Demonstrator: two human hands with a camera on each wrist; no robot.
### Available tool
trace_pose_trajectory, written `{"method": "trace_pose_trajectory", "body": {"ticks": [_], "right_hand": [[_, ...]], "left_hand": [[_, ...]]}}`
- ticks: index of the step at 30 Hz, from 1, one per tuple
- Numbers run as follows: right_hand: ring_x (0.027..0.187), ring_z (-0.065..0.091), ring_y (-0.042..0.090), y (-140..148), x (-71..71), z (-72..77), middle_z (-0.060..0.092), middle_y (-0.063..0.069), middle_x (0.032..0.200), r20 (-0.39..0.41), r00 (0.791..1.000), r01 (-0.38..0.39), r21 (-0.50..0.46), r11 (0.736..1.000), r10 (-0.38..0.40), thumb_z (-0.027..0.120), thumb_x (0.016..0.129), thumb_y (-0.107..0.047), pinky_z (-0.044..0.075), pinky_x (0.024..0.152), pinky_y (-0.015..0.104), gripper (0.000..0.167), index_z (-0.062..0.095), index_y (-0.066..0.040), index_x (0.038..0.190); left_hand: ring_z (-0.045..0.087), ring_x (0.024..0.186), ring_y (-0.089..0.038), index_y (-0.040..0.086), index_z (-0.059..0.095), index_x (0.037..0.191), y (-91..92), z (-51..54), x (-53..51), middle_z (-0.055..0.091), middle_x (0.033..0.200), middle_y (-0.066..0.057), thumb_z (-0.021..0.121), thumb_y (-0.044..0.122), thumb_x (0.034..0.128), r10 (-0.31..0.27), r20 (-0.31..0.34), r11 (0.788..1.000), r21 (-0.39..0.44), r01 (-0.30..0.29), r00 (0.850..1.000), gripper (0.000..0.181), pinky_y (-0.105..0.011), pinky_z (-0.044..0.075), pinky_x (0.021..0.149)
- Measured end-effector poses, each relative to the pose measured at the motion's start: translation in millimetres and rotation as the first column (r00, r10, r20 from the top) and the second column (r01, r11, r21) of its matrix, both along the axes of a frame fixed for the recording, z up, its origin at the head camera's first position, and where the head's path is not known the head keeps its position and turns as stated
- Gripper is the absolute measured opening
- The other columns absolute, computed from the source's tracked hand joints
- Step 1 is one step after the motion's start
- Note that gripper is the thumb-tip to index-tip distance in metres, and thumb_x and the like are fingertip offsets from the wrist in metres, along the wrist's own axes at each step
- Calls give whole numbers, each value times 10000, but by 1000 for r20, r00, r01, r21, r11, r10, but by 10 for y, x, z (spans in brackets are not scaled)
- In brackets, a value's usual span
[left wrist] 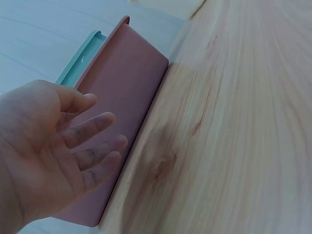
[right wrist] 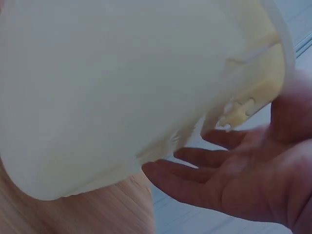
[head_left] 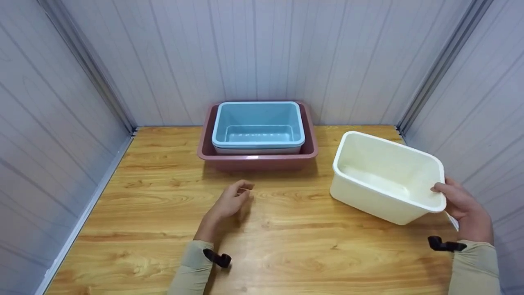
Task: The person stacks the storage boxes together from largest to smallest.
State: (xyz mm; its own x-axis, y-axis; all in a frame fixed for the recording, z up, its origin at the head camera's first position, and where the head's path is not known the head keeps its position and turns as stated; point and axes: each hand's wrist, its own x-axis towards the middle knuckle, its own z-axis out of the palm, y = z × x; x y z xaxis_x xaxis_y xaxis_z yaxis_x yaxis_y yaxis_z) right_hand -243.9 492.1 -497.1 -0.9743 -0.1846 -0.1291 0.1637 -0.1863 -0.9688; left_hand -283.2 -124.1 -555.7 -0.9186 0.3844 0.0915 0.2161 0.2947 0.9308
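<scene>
A cream-white plastic bin (head_left: 368, 200) is tilted at the right of the table, its opening facing up toward me. My right hand (head_left: 464, 205) grips its right end, thumb over the rim and fingers against the outer wall; the right wrist view shows those fingers (right wrist: 190, 180) along the bin's end. My left hand (head_left: 231, 200) hovers above the table with loosely bent fingers and holds nothing. Beyond it, at the back, a dusty-red basin (head_left: 262, 164) has a light-blue bin (head_left: 262, 108) nested inside, with a paler bin (head_left: 258, 150) showing under the blue rim.
Wood-grain table (head_left: 135, 229) spreads under both hands. Pale panelled walls (head_left: 172, 61) close in the back, left and right sides. The red basin stands near the back wall, and the white bin is close to the right wall (head_left: 491, 135).
</scene>
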Motion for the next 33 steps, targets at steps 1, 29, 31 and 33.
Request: {"method": "trace_pose_trajectory", "body": {"ticks": [1,29,31,33], "right_hand": [[850,663,196,-7,1,-2,659,84,976,-7,1000,-21,-5,1000,21,329,958,90,557,699,307,349,370,-72,1265],[1055,579,215,-1023,-178,61,199,349,1462,6,972,-217,404,889,234,449,1010,-88,532,804,329,739,-61,-39,1542],[1051,574,223,-1148,-203,62,198,366,1460,-2,974,-204,408,890,225,438,1009,-85,531,797,320,733,-64,-39,1541],[1039,575,227,-1278,-227,53,235,371,1442,-12,979,-181,420,890,205,430,1013,-94,529,788,312,703,-37,-35,1535]], "left_hand": [[550,1110,-426,-44,578,1235,22,58,22,592,1188,-244,493,-8,973,-2,-14,1000,8,2,1000,278,-494,434,958],[331,1325,-440,213,112,1564,444,122,142,181,1537,-188,403,277,1057,-206,135,964,200,178,969,589,-576,354,1022],[263,1363,-445,223,76,1571,459,122,139,132,1559,-191,381,275,1062,-202,152,959,231,164,967,596,-569,322,1049],[165,1407,-428,244,38,1574,461,107,131,71,1582,-179,383,293,1060,-190,185,953,270,136,964,621,-555,278,1079]]}}
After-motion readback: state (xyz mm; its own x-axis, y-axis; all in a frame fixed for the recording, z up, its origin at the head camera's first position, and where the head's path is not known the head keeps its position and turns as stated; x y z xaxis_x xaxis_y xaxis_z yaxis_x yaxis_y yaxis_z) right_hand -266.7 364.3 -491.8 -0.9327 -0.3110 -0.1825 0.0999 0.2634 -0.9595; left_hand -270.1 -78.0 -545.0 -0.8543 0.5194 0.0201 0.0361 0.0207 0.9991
